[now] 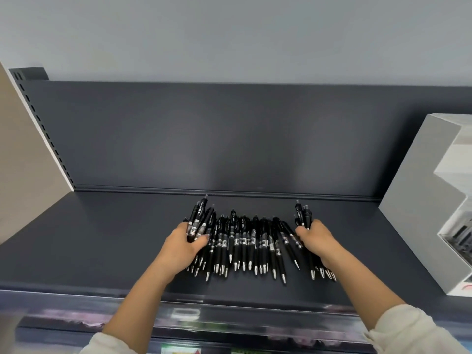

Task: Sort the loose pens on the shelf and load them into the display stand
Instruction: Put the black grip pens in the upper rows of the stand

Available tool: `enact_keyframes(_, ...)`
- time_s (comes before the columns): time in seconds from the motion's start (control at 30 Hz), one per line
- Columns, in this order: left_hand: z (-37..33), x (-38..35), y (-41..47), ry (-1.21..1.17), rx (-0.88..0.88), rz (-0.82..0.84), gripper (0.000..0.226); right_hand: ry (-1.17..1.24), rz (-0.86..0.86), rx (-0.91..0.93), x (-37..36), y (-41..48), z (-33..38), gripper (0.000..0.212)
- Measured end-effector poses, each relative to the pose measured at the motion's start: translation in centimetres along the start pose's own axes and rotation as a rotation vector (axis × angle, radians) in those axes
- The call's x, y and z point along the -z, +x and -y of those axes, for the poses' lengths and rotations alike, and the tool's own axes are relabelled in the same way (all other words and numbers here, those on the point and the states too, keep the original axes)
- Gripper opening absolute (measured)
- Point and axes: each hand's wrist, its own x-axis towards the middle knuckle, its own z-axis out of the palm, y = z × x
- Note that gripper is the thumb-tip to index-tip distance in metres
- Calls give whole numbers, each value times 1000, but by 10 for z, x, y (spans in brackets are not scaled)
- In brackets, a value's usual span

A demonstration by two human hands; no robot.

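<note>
Left of the white display stand (419, 200), our left hand (184, 247) and right hand (318, 241) each grip black pens (245, 241), gathering; next, carry a bundle stand-ward.

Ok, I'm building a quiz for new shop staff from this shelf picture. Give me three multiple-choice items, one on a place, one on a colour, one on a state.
1. Where is the white display stand?
A. right end of the shelf
B. left end
C. on the floor

2. What colour are the pen barrels?
A. red
B. black
C. yellow

3. What are the two hands doing?
A. resting apart from the pens
B. each closed on a bunch of pens
C. holding the stand

Answers:
1 A, the stand sits at the shelf's right edge.
2 B, the barrels are black with silver tips.
3 B, the left hand and the right hand each grip pens at the ends of the row.
</note>
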Motion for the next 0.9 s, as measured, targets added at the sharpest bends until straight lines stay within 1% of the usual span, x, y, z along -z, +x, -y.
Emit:
enact_keyframes(0.07,-6,-5,-4,16,-28,4,47,54,-29,14,4,1,-1,24)
enact_keyframes(0.1,-12,-8,-7,18,-51,3,48,104,-47,25,7,1,-1,21)
enact_keyframes(0.2,-31,-20,-16,-52,-95,26,32,358,-46,47,18,-5,2,12)
enact_keyframes(0.23,-39,-25,-20,-134,-91,56,24,472,-23,29,22,-10,4,8)
enact_keyframes(0.3,-56,-37,-28,-405,-33,160,14,713,38,-25,29,-22,8,7)
enact_keyframes(0.37,-73,-52,-37,-682,62,279,8,904,96,-84,34,-36,10,8)
enact_keyframes(0.4,-79,-60,-41,-770,104,330,8,968,128,-102,36,-45,11,8)
enact_keyframes(0.43,-85,-68,-45,-817,132,372,11,1013,156,-107,37,-52,11,9)
enact_keyframes(0.5,-94,-84,-53,-829,157,446,20,1079,198,-106,38,-65,9,14)
enact_keyframes(0.6,-104,-105,-67,-770,136,590,26,1137,229,-95,43,-81,3,23)
enact_keyframes(0.7,-112,-122,-79,-707,129,667,30,1079,187,-34,56,-89,-8,25)
enact_keyframes(0.9,-141,-158,-114,-522,10,649,26,790,135,34,89,-104,-38,19)
